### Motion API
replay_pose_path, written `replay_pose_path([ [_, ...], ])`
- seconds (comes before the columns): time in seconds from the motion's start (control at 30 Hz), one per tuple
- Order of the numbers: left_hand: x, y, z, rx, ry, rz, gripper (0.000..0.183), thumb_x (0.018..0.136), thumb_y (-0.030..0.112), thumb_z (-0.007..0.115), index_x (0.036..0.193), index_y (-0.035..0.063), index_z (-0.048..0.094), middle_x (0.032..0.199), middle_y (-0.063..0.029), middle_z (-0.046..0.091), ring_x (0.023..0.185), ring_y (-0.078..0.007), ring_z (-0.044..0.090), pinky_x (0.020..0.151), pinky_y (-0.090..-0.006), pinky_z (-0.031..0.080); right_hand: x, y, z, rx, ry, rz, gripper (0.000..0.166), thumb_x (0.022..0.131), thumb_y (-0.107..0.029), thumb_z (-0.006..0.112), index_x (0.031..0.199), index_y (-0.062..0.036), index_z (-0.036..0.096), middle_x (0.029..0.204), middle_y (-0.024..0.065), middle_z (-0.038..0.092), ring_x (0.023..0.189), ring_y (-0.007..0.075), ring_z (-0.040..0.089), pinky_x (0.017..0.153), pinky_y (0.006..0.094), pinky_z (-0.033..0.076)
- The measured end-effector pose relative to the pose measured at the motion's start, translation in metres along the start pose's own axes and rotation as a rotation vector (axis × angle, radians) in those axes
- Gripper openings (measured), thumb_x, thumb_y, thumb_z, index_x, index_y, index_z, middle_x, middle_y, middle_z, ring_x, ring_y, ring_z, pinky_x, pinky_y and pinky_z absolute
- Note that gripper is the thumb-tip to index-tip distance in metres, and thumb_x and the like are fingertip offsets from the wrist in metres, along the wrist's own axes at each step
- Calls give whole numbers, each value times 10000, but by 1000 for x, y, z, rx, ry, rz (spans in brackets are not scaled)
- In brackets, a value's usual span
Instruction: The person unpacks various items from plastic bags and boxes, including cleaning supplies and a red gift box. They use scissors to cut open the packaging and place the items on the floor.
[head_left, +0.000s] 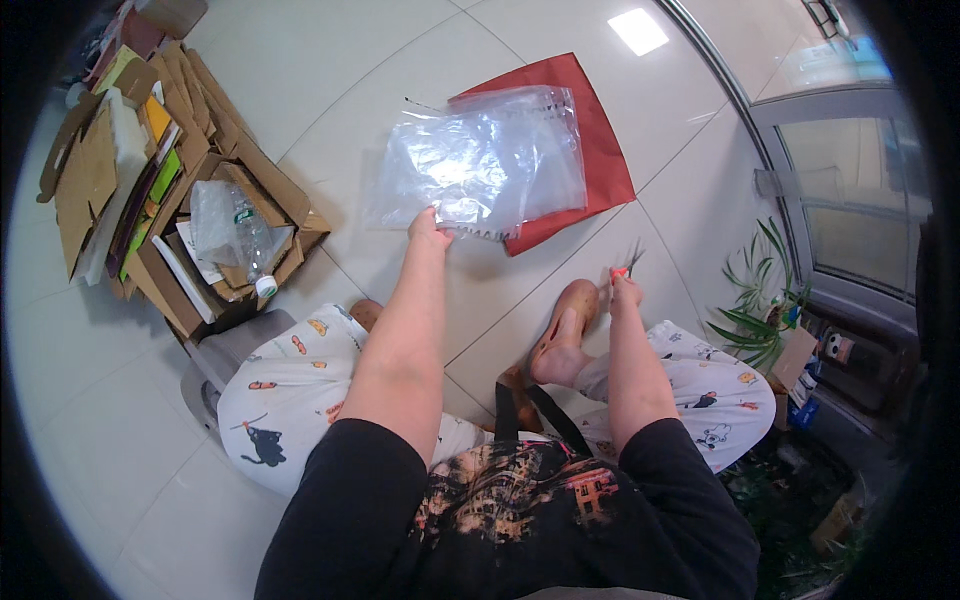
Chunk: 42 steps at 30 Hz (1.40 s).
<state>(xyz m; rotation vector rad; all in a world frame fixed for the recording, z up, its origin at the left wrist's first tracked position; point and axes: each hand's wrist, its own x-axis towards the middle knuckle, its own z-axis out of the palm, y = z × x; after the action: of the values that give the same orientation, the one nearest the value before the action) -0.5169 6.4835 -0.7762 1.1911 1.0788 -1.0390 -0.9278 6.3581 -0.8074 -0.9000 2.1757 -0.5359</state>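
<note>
My left hand (432, 226) grips the near edge of a clear plastic bag (480, 161), which stretches out flat ahead of it. Faint dark print shows at the bag's far right corner. Beneath the bag, a sheet of red paper (604, 161) lies on the tiled floor, its right side and far corner uncovered. In my right hand (626, 291) is a pair of scissors (634, 259) with orange-red handles. Their blades point away from me, slightly apart, above the floor to the right of the red sheet.
Left of me stands a cardboard box (202, 315) packed with flattened cardboard (82, 187); a plastic bottle (253, 240) lies on top. A potted plant (757, 300) and a metal-framed glass door (840, 180) are on the right. My clog (574, 307) rests near the scissors.
</note>
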Motion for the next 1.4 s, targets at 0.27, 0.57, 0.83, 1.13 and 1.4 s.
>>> replay_pose_path([
  [0.27, 7, -23, -8, -336, -399, 166, 242, 811, 89, 567, 1050, 85, 531, 996, -55, 570, 900, -178, 554, 712, -322, 450, 4, -17, -17, -674, 55, 2, 587, 638, -249, 784, 1104, 1, 528, 1096, 217, 535, 904, 328, 608, 766, 415, 505],
  [0.57, -8, -94, 42, -303, -419, 14, 224, 850, 35, 510, 1073, 8, 505, 1023, -123, 570, 936, -263, 575, 796, -386, 504, -72, -160, 24, 89, 165, -863, 268, 878, -191, 533, 1050, 15, 524, 1022, 152, 522, 929, 233, 521, 815, 352, 431],
  [0.83, 2, -102, 46, -26, -420, -112, 206, 882, 60, 498, 1068, -30, 494, 1023, -187, 568, 953, -324, 581, 839, -422, 517, -98, -197, 117, -361, -176, -634, 632, 698, -343, 743, 1126, 57, 506, 1092, 161, 543, 968, 228, 538, 808, 334, 446],
  [1.13, -50, -79, 27, 91, -474, -485, 588, 833, 451, 590, 1071, -74, 472, 1080, -256, 547, 991, -357, 567, 876, -444, 490, -124, -217, 119, -333, -670, -363, 384, 720, -126, 706, 1035, 54, 580, 911, 114, 644, 782, 203, 613, 666, 322, 482],
  [1.4, -40, -93, 6, -504, -642, -126, 428, 839, 277, 559, 1124, -36, 498, 1111, -182, 560, 1034, -329, 532, 905, -445, 431, -175, -222, 77, -338, -645, -646, 343, 710, -26, 620, 1043, 33, 566, 894, 100, 633, 736, 179, 600, 648, 308, 478],
])
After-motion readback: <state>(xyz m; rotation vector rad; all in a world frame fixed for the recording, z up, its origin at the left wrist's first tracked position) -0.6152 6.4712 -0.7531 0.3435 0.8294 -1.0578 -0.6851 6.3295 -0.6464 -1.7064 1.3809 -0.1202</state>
